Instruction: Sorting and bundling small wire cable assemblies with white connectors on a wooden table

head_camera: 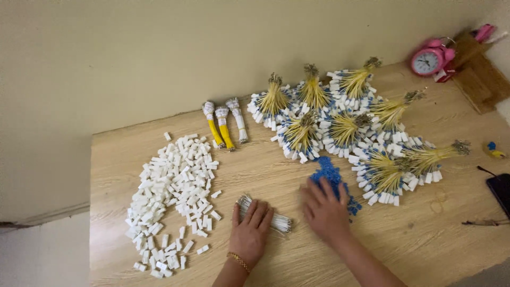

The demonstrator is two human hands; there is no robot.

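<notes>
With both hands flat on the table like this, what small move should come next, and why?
Probably the right hand should close its fingers on a few small blue pieces: it already lies on that pile's near edge, open and holding nothing. The left hand rests flat on the bundle of thin white wires, keeping it in place.

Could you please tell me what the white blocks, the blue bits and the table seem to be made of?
White blocks: probably moulded plastic, matte, going by their uniform shape and even colour.
Blue bits: likely plastic too, small and evenly coloured; too small to be sure.
Table: wood or wood-look laminate, with a pale printed-looking grain and a smooth, low-sheen surface.
</notes>
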